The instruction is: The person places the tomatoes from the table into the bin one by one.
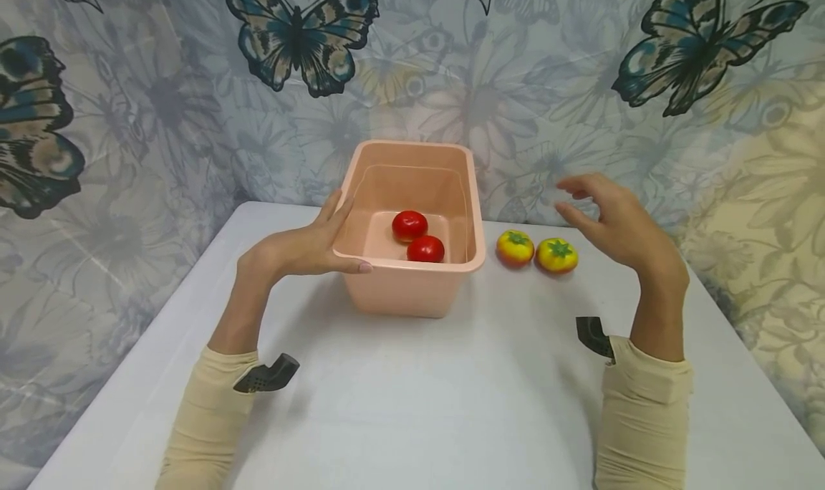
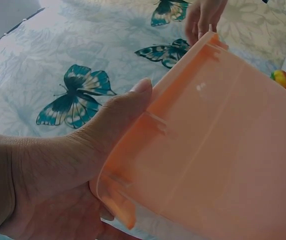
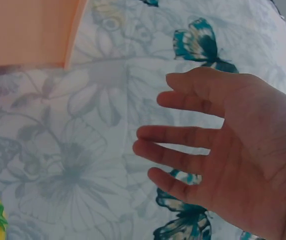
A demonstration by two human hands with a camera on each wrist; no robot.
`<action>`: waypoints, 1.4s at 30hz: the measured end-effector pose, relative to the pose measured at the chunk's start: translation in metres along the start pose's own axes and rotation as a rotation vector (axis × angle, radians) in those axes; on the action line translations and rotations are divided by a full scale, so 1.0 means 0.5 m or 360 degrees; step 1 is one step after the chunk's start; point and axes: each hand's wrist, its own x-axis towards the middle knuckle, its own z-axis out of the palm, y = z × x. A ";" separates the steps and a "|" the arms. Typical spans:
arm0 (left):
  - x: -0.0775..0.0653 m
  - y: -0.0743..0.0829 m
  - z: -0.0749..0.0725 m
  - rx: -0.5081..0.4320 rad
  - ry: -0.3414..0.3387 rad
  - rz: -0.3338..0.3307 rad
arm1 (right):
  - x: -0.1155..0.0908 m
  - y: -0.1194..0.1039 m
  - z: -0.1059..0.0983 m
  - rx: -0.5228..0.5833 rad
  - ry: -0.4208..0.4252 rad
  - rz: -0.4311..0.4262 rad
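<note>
A peach-coloured plastic bin [image 1: 412,289] stands on the white table, with two shiny red round fruits, one red fruit [image 1: 409,226] behind the other red fruit [image 1: 425,249], on its floor. My left hand [image 1: 303,250] grips the bin's near left corner; in the left wrist view the thumb [image 2: 128,102] lies along the rim. To the right of the bin sit two yellow-and-red fruits with green leafy tops, a left fruit [image 1: 515,248] and a right fruit [image 1: 557,256]. Raised beyond and right of them, my right hand [image 1: 612,221] holds nothing, its fingers spread loosely.
Behind the table [image 1: 412,404] hangs a floral cloth [image 1: 515,103] printed with large butterflies, which also covers both sides. Each sleeve carries a small black wrist mount, one left mount [image 1: 267,375] and one right mount [image 1: 593,336].
</note>
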 end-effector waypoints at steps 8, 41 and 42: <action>0.000 -0.001 0.003 -0.0004 -0.0008 -0.0010 | -0.004 0.010 -0.002 -0.0047 -0.0074 0.0069; 0.001 0.001 0.000 -0.0018 0.0007 -0.0018 | 0.001 0.053 -0.010 -0.0047 -0.0251 0.0215; 0.001 0.001 0.001 -0.0017 0.0004 -0.0020 | 0.002 0.060 -0.009 -0.0045 -0.0282 0.0238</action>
